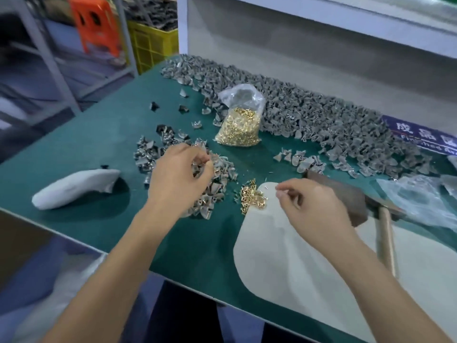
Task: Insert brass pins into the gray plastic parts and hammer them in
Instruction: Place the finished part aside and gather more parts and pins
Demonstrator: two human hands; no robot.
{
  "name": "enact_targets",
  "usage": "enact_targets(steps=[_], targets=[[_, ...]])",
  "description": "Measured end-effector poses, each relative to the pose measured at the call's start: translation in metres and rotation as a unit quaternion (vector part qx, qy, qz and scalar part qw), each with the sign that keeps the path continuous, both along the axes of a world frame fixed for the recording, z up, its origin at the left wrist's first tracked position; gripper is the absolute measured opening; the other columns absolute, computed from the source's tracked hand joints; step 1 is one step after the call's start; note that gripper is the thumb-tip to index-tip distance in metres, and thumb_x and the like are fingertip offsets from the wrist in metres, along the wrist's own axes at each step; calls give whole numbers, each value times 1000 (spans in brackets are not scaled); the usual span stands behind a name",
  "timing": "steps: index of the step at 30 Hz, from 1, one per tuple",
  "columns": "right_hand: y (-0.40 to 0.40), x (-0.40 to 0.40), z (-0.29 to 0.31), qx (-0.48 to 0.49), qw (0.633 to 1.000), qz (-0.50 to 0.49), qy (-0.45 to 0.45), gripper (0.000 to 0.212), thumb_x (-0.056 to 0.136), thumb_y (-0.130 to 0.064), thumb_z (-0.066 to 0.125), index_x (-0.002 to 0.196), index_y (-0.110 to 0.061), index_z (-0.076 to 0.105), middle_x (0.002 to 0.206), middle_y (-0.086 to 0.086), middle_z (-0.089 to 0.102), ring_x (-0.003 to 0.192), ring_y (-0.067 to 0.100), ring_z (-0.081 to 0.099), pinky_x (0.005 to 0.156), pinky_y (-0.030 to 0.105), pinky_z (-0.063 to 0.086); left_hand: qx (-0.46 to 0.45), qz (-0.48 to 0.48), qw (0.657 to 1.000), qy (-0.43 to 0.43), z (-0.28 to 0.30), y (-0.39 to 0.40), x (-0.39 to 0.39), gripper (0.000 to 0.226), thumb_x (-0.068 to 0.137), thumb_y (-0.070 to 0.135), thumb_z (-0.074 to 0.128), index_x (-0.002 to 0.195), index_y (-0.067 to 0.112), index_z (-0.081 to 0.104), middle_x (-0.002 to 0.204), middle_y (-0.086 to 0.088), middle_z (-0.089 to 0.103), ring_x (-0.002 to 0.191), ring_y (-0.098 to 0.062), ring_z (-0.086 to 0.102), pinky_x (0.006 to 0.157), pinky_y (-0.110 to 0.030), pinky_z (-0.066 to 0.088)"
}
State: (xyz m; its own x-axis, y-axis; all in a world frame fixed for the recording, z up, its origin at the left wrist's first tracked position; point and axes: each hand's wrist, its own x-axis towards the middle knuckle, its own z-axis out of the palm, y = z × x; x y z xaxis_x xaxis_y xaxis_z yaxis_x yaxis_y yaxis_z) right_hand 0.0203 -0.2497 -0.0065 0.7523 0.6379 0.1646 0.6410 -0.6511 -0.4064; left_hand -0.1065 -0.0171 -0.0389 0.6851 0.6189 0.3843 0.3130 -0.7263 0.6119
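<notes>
head view: left hand fingers curl, pinching a gray part from the parts pile; right hand pinches, contents unclear, nearer the loose brass pins, just right of that pile.

My left hand and right hand: both bare, no gloves. No rings, no watch or band at either wrist. Forearms uncovered down to the frame's lower edge; no sleeve cuff shows. Fingernails short.
</notes>
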Motion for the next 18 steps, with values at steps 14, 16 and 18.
enact_targets(steps=[14,16,18], targets=[[64,31,-28,-112,992,16,-48,20,100,-30,56,108,-34,74,110,-10,71,104,19,65,80,33,52,-20,12,999,49,-13,15,-18,13,91,40,68,96,29,73,91,13,64,98,-11,55,76,-30,40],[68,34,-30,-112,992,27,-47,24,101,-31,56,118,-36,72,119,-7,69,110,20,64,85,35,52,-31,12,998,49,-13,16,-18,17,91,43,68,99,29,74,93,14,65,100,-10,55,78,-30,41],[71,35,-31,-115,992,38,-47,26,102,-32,56,123,-37,71,122,-5,68,112,22,63,86,35,51,-34,15,999,35,-11,17,-19,20,92,45,67,103,30,74,97,15,65,103,-7,55,81,-30,41]])
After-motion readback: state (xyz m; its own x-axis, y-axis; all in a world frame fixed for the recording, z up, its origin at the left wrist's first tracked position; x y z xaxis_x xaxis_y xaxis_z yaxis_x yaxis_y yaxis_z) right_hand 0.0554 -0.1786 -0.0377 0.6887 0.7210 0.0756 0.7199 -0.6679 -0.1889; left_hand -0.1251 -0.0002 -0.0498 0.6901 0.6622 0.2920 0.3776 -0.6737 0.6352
